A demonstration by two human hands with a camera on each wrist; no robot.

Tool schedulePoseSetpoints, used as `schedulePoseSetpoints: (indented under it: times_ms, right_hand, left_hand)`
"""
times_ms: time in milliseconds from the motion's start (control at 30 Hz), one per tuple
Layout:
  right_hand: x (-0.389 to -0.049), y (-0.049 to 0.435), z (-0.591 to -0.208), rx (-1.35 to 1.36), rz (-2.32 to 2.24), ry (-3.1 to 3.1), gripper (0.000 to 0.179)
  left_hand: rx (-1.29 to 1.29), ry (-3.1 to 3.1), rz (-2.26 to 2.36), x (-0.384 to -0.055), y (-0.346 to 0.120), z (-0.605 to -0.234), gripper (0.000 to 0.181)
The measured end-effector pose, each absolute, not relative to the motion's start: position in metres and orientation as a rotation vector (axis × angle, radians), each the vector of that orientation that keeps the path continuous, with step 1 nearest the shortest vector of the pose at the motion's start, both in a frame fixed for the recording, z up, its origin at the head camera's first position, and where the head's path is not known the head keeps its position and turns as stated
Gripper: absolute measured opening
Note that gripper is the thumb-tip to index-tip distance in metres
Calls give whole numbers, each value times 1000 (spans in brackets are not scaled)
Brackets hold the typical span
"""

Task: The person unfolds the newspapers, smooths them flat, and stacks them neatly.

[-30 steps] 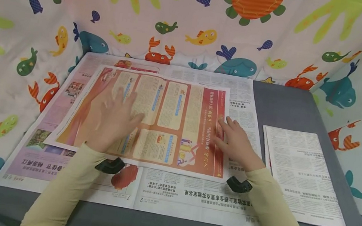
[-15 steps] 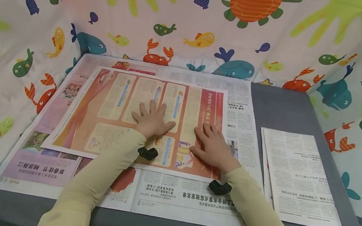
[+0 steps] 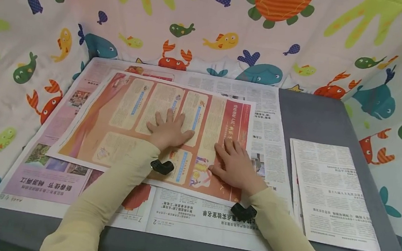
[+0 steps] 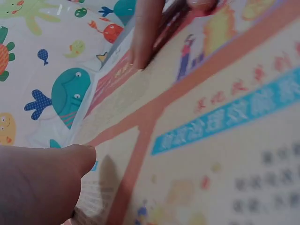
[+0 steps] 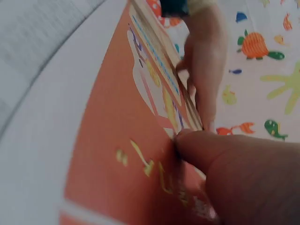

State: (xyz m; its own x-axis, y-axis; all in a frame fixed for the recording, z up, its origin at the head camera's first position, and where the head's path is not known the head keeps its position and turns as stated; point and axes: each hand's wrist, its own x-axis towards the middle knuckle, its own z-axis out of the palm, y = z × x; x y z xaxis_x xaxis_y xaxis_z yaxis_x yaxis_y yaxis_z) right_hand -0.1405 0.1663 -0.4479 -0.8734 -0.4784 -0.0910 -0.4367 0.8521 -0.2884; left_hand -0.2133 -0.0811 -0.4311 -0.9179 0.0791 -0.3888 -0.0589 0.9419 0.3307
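An orange-and-red printed newspaper sheet (image 3: 96, 129) lies flat on a larger spread newspaper (image 3: 189, 220). My left hand (image 3: 168, 132), fingers spread, rests on the middle of the orange sheet. To its right, my right hand (image 3: 235, 163) lies on the sheet's red right-hand strip, its fingers extended. In the left wrist view the thumb (image 4: 51, 183) shows close over the print, with fingers of the other hand above. The right wrist view has the right thumb (image 5: 201, 147) against the orange paper, with the left hand (image 5: 206, 70) beyond it.
A stack of folded newspapers (image 3: 335, 196) sits at the right on the grey table (image 3: 315, 118). Behind and at both sides hangs a cloth (image 3: 214, 18) printed with sea animals. A black wrist camera (image 3: 162, 167) is strapped at the left sleeve, and another (image 3: 243, 211) at the right.
My left hand has moved right and come to rest on the sheet's middle. My right hand has shifted slightly left and down. Over the last half second both hands have hardly moved.
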Motion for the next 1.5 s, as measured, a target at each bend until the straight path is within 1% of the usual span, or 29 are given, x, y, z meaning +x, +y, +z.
schedulePoseSetpoints:
  times_ms: [167, 267, 467, 567, 700, 900, 1067, 1200, 1333, 1500]
  right_hand:
    - [-118, 163, -440, -755, -358, 2862, 71]
    - [-104, 159, -434, -828, -366, 2866, 67]
    - [-83, 152, -422, -1047, -455, 2857, 49]
    - [-76, 148, -419, -1128, -498, 2832, 42]
    - [-67, 143, -418, -1194, -564, 2745, 38]
    - [-57, 137, -416, -1222, -667, 2553, 42]
    - [-56, 138, -418, -1256, -745, 2463, 47]
    - [-58, 145, -418, -1178, -713, 2476, 55]
    - [-60, 154, -421, -1060, -611, 2561, 61]
    - [-57, 159, -426, -1022, -578, 2569, 68]
  left_hand:
    - [20, 2678, 491, -215, -80, -429, 84]
    - [9, 2691, 496, -216, -79, -431, 86]
    - [-19, 2723, 481, -218, -74, -437, 94]
    - [10, 2725, 442, -218, -71, -439, 96]
    - [85, 2717, 390, -213, -67, -438, 97]
    - [265, 2678, 316, -202, -59, -437, 98]
    - [406, 2672, 290, -197, -54, -435, 100]
    - [529, 2674, 270, -195, -48, -436, 104]
    - [615, 2654, 289, -198, -43, -440, 104]
    - [745, 2658, 276, -203, -39, -443, 103]
